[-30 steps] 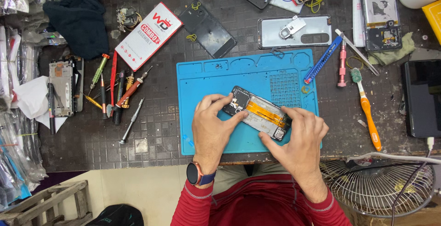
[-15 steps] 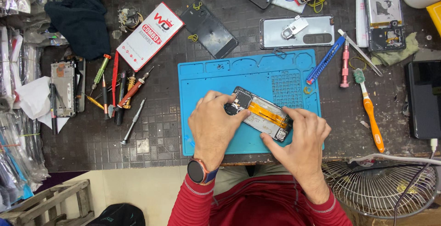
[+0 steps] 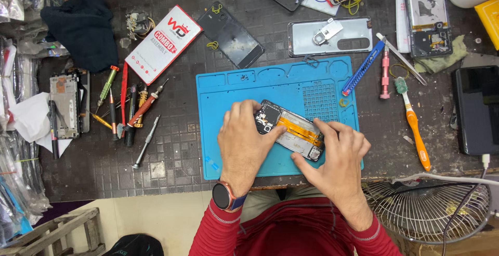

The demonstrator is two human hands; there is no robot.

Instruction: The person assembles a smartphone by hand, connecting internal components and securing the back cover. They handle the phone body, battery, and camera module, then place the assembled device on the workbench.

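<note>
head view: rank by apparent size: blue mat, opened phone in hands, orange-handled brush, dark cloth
1. blue mat
2. dark cloth
3. opened phone, partly covered by the left hand and right hand
4. orange-handled brush

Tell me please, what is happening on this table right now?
A person in a red sleeve works on an opened phone with its back cover off, lying on a blue mat. The left hand and the right hand both grip the phone at its edges; an orange flex strip shows inside. Screwdrivers lie to the left, an orange-handled brush to the right, and a silver back cover beyond the mat.
</note>
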